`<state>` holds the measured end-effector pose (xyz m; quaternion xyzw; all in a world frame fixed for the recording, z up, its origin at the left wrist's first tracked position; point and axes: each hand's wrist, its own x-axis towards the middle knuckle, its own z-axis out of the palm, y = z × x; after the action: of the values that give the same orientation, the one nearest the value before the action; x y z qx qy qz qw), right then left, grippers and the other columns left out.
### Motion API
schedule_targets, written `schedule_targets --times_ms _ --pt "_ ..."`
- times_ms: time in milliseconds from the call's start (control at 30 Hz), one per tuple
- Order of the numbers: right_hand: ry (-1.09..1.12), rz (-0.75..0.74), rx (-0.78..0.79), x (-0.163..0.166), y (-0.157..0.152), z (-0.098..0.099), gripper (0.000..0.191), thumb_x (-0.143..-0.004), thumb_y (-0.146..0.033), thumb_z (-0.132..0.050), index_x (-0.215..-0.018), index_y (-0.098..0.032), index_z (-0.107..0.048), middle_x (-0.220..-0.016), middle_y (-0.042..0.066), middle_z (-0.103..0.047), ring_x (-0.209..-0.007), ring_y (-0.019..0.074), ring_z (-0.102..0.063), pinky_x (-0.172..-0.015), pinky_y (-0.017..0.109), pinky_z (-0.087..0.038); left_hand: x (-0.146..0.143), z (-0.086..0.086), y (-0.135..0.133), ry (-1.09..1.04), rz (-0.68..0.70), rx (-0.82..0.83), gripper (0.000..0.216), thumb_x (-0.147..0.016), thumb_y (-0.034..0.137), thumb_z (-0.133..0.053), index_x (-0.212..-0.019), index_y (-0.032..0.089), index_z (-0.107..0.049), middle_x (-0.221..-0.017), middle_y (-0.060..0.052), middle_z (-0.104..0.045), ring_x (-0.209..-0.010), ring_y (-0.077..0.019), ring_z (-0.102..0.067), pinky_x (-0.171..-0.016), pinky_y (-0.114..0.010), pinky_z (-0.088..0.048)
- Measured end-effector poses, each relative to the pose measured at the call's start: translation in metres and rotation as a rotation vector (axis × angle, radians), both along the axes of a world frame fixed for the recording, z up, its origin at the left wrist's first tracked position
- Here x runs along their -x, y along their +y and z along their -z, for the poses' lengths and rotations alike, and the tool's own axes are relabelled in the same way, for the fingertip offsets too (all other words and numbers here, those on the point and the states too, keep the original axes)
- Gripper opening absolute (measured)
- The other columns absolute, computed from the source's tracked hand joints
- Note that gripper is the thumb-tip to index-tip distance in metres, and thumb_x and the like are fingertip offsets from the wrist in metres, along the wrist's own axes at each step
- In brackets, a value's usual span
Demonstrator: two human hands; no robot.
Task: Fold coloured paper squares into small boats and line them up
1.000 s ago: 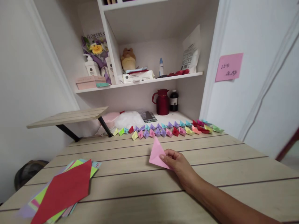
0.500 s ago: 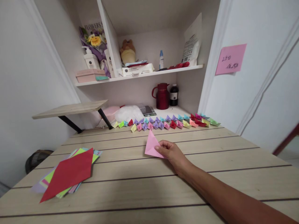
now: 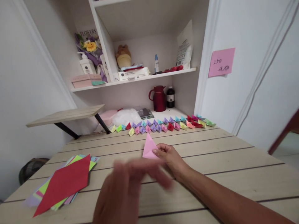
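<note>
Nearest of all, the left hand (image 3: 121, 186) hangs over the near middle of the table (image 3: 233, 183), blurred, its fingers stretched toward the right and loosely parted, with nothing visible in its grasp. To its left lies a fanned stack of coloured paper (image 3: 42, 189), a red sheet (image 3: 65, 180) on top (one long corner points at the near left).

A little farther, the right hand (image 3: 171, 158) comes in from the near right and pinches a folded pink paper (image 3: 149, 147) between thumb and fingers. The two hands look apart, though one overlaps the other in the view. The pink paper stands with its point to the far side, at the middle of the table; I cannot tell whether its near edge touches the wood.

Beyond it, small folded paper pieces (image 3: 158, 128) in many colours line the far edge in two rough rows. At the far left stands a small wooden riser (image 3: 67, 115) on black legs. Behind the rows sit a white plastic bag (image 3: 127, 117), a red jug (image 3: 159, 99) and, just right of it, a dark bottle (image 3: 170, 97).
</note>
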<state>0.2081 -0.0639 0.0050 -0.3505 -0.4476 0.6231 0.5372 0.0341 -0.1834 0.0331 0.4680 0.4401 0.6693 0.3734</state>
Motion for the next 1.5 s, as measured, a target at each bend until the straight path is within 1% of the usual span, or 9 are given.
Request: schedule_targets --times_ms 133,233,333,500,600,833,1067,1367,1500 --pt "-0.003 0.042 -0.010 0.001 0.002 0.004 0.034 -0.060 -0.043 -0.081 -0.067 -0.015 -0.062 -0.056 -0.003 -0.057 -0.052 0.0096 -0.041 -0.053 0.023 -0.025 -0.011 -0.021 0.070 0.104 -0.122 -0.062 0.023 -0.085 0.037 -0.059 -0.103 0.024 -0.066 -0.114 -0.005 -0.059 -0.111 -0.0238 -0.052 -0.098 -0.039 -0.041" --pt "0.016 0.051 -0.002 0.001 0.003 0.005 0.036 -0.059 -0.044 -0.081 -0.065 -0.016 -0.060 -0.056 -0.003 -0.056 -0.051 0.0098 -0.041 -0.053 0.023 -0.026 -0.011 -0.003 0.103 0.234 -0.255 -0.010 0.034 -0.078 0.041 -0.065 -0.107 0.024 -0.064 -0.123 -0.008 -0.053 -0.114 -0.0244 -0.050 -0.094 -0.036 -0.041" --pt "0.017 0.055 -0.007 0.001 0.001 0.004 0.036 -0.059 -0.046 -0.081 -0.065 -0.016 -0.061 -0.057 -0.002 -0.057 -0.053 0.0103 -0.042 -0.054 0.023 -0.027 -0.008 0.022 0.115 0.018 -0.056 0.200 0.048 -0.071 0.049 -0.071 -0.107 0.019 -0.063 -0.110 -0.012 -0.061 -0.106 -0.0253 -0.057 -0.091 -0.035 -0.042" --pt "-0.032 0.072 -0.005 0.004 -0.002 0.002 0.036 -0.060 -0.047 -0.081 -0.067 -0.016 -0.063 -0.060 -0.001 -0.059 -0.056 0.0124 -0.045 -0.056 0.025 -0.030 -0.009 0.030 0.112 -0.229 0.234 0.262 0.057 -0.072 0.059 -0.067 -0.107 0.015 -0.064 -0.106 -0.015 -0.066 -0.093 -0.0236 -0.064 -0.083 -0.035 -0.046" --pt "-0.043 0.080 -0.026 0.005 -0.003 0.002 0.034 -0.063 -0.047 -0.080 -0.069 -0.017 -0.065 -0.064 0.000 -0.062 -0.059 0.0141 -0.048 -0.058 0.026 -0.032 -0.014 0.027 0.108 -0.211 0.295 0.297 0.050 -0.069 0.051 -0.073 -0.103 0.015 -0.067 -0.101 -0.013 -0.069 -0.087 -0.0203 -0.063 -0.079 -0.030 -0.046" --pt "-0.052 0.072 -0.044 0.006 -0.005 0.003 0.038 -0.061 -0.049 -0.081 -0.065 -0.016 -0.062 -0.058 -0.002 -0.058 -0.056 0.0120 -0.044 -0.056 0.025 -0.030 -0.023 0.033 0.102 -0.141 0.296 0.296 0.028 -0.067 0.037 -0.078 -0.079 0.012 -0.071 -0.061 -0.002 -0.063 -0.059 -0.0105 -0.050 -0.061 -0.022 -0.039" --pt "-0.059 0.016 -0.049 0.010 -0.010 -0.002 0.041 -0.058 -0.049 -0.082 -0.062 -0.016 -0.058 -0.056 -0.003 -0.055 -0.053 0.0108 -0.042 -0.054 0.024 -0.028 -0.022 0.028 0.096 -0.329 0.342 0.295 0.027 -0.065 0.036 -0.080 -0.072 0.013 -0.067 -0.060 0.001 -0.056 -0.057 -0.0083 -0.046 -0.060 -0.020 -0.039" --pt "0.088 -0.078 -0.145 0.005 -0.013 -0.009 0.035 -0.083 -0.055 -0.058 -0.080 -0.020 -0.064 -0.074 0.001 -0.061 -0.070 0.0161 -0.054 -0.069 0.028 -0.041 -0.015 0.027 0.096 -0.401 0.573 0.358 0.025 -0.073 0.037 -0.075 -0.080 0.014 -0.068 -0.068 -0.001 -0.060 -0.057 -0.0076 -0.048 -0.058 -0.020 -0.039" --pt "0.089 -0.127 -0.179 0.000 -0.017 -0.018 0.038 -0.087 -0.056 -0.051 -0.093 -0.022 -0.065 -0.085 0.004 -0.065 -0.077 0.0184 -0.058 -0.073 0.031 -0.043 -0.015 0.027 0.095 -0.375 0.561 0.367 0.031 -0.071 0.041 -0.075 -0.084 0.014 -0.070 -0.074 -0.005 -0.066 -0.063 -0.0122 -0.056 -0.063 -0.023 -0.041"
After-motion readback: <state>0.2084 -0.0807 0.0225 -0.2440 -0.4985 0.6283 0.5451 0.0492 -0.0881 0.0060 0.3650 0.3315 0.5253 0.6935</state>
